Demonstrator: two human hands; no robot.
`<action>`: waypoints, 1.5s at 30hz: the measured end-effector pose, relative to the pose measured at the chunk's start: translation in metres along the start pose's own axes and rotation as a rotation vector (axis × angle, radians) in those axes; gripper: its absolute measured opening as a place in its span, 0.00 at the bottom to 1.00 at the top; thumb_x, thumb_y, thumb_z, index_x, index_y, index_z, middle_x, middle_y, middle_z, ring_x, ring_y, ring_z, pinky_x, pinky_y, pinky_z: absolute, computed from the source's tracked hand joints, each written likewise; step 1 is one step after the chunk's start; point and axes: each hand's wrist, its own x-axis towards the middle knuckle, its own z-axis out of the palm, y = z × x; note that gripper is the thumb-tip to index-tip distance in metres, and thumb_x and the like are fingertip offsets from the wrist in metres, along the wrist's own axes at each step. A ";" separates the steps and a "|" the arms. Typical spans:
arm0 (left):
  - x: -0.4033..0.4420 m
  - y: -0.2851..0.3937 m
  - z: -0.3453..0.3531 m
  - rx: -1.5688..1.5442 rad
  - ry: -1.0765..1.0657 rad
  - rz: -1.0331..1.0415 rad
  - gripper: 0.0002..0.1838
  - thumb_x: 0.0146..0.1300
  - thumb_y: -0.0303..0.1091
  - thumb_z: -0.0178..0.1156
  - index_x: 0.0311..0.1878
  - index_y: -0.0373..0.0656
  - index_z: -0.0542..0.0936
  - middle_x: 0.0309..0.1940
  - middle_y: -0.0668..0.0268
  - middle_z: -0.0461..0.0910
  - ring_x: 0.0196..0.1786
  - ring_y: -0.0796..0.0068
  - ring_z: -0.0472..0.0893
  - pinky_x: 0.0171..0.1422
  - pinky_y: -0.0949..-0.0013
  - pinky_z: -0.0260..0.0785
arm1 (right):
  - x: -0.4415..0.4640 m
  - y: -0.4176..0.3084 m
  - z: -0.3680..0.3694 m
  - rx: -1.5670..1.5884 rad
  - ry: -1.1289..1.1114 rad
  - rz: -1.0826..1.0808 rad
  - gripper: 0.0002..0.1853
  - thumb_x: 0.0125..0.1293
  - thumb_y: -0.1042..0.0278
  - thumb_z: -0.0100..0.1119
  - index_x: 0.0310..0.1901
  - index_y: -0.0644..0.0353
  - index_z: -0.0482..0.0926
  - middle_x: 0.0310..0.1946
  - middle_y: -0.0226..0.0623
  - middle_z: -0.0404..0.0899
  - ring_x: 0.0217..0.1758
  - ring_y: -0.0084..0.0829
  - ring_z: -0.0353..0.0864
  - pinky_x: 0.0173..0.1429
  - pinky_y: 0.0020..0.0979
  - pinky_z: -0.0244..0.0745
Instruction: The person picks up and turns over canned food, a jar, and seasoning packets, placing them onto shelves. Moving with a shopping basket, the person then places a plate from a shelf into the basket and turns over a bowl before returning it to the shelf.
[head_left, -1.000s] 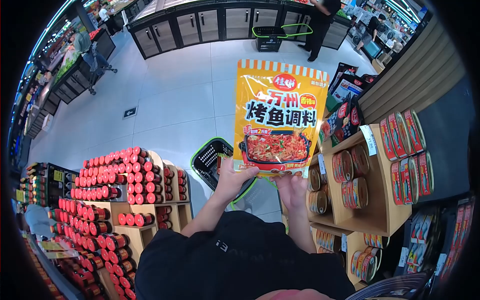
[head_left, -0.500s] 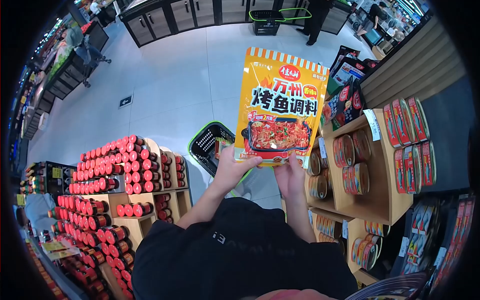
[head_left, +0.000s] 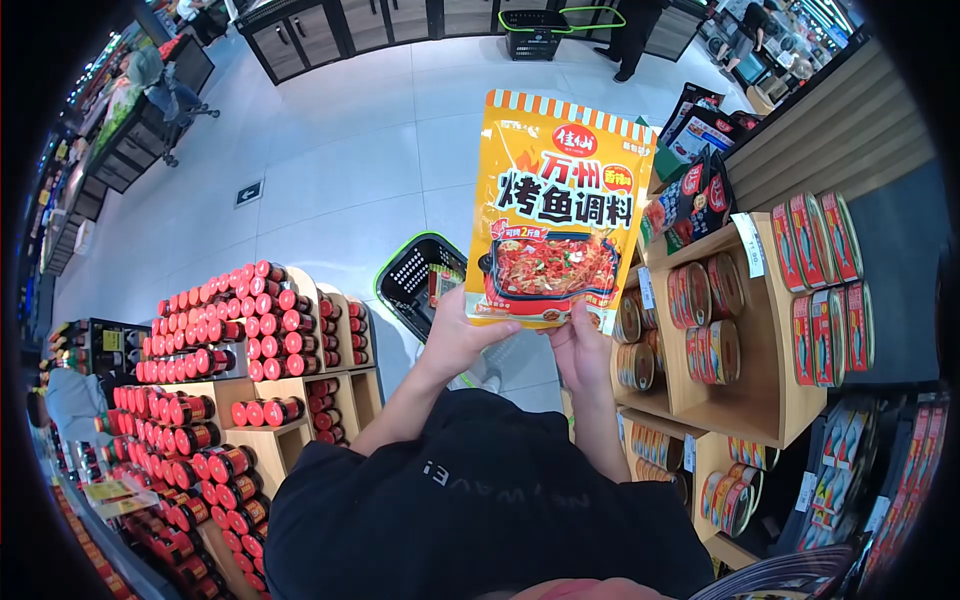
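A yellow seasoning packet (head_left: 558, 215) with an orange-striped top edge stands upright in front of me, its printed front showing a tray of red food. My left hand (head_left: 457, 335) grips its lower left corner, thumb laid across the front. At the lower right edge, my right hand (head_left: 581, 350) pinches the packet with the thumb on the front; the other fingers are mostly hidden behind it. Below and left of the packet, a black shopping basket (head_left: 408, 275) with a green rim holds a small package, partly covered by my left hand.
Red-lidded jars (head_left: 268, 325) are stacked on wooden shelving to my left. Oval fish tins (head_left: 690, 297) fill a wooden shelf (head_left: 765, 385) on my right, near black packets (head_left: 700, 200). Another basket (head_left: 530, 42) and a person's dark-clothed legs (head_left: 636, 45) are farther ahead on the tiled floor.
The packet has shifted slightly left and up in view. My right thumb sits a little higher on its front. Both hands still hold it.
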 end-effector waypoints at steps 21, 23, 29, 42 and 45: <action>0.001 -0.051 0.000 -0.479 0.067 0.035 0.38 0.67 0.53 0.56 0.72 0.40 0.57 0.67 0.58 0.66 0.68 0.62 0.69 0.71 0.57 0.64 | -0.016 0.030 0.023 -1.409 -0.013 -0.594 0.32 0.50 0.81 0.64 0.61 0.61 0.74 0.57 0.44 0.73 0.49 0.40 0.76 0.54 0.35 0.72; -0.006 -0.064 -0.022 -0.665 0.041 -0.056 0.36 0.67 0.48 0.57 0.71 0.40 0.57 0.66 0.58 0.67 0.67 0.63 0.70 0.71 0.58 0.64 | -0.021 0.034 0.025 -1.316 -0.076 -0.485 0.33 0.50 0.82 0.63 0.62 0.59 0.74 0.62 0.44 0.68 0.50 0.39 0.74 0.54 0.34 0.72; -0.002 -0.067 -0.029 -0.440 0.034 -0.065 0.48 0.55 0.49 0.69 0.73 0.39 0.56 0.68 0.56 0.65 0.70 0.64 0.67 0.72 0.57 0.61 | -0.032 0.029 0.009 -0.963 -0.176 -0.063 0.36 0.54 0.72 0.66 0.67 0.61 0.67 0.67 0.44 0.61 0.66 0.41 0.67 0.67 0.38 0.66; 0.002 -0.153 -0.022 0.553 0.239 -0.049 0.58 0.40 0.34 0.79 0.73 0.37 0.54 0.70 0.50 0.53 0.73 0.54 0.56 0.76 0.59 0.51 | -0.067 0.042 -0.064 -0.866 0.210 0.146 0.16 0.72 0.68 0.52 0.56 0.68 0.74 0.53 0.38 0.78 0.60 0.29 0.74 0.65 0.32 0.66; 0.014 -0.168 -0.036 -0.010 -0.010 -0.117 0.37 0.50 0.24 0.72 0.64 0.35 0.68 0.55 0.60 0.75 0.59 0.70 0.74 0.68 0.67 0.62 | -0.084 0.046 -0.090 -0.881 0.240 0.238 0.19 0.72 0.69 0.53 0.61 0.66 0.70 0.58 0.37 0.74 0.63 0.29 0.71 0.67 0.32 0.64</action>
